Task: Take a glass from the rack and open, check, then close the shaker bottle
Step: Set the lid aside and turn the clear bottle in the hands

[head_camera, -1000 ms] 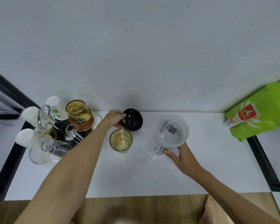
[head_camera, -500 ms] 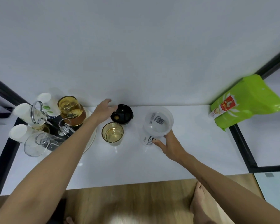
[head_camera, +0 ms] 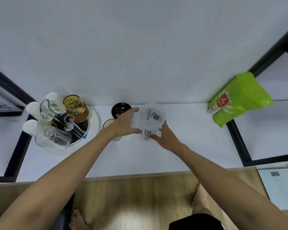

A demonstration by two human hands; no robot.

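Two hands meet on the shaker bottle (head_camera: 151, 121), which stands upright on the white counter (head_camera: 181, 146) between them. My right hand (head_camera: 165, 138) wraps the lower wall on the near side, fingers curled round the printed lettering, so the body cannot turn or slide. My left hand (head_camera: 125, 124) is spread wide against the bottle's other flank, thumb low and fingers (head_camera: 134, 110) high by the rim; it touches the wall but I cannot tell how firmly it grips.

The mouth of the bottle is open and I look straight down into it. Its inside looks pale and bare, though the plastic is too cloudy to be sure. The black lid (head_camera: 120, 109) lies upturned just beyond my left hand, close enough to fetch without shifting my stance. By my judgement the checking is under way and closing remains.

Under my left wrist stands the amber glass (head_camera: 108, 124), mostly hidden by the arm, apart from the rack (head_camera: 63, 120) further out past that arm. Reaching back for the lid, I should mind that glass. Well beyond my right hand leans a green bag (head_camera: 241, 98).
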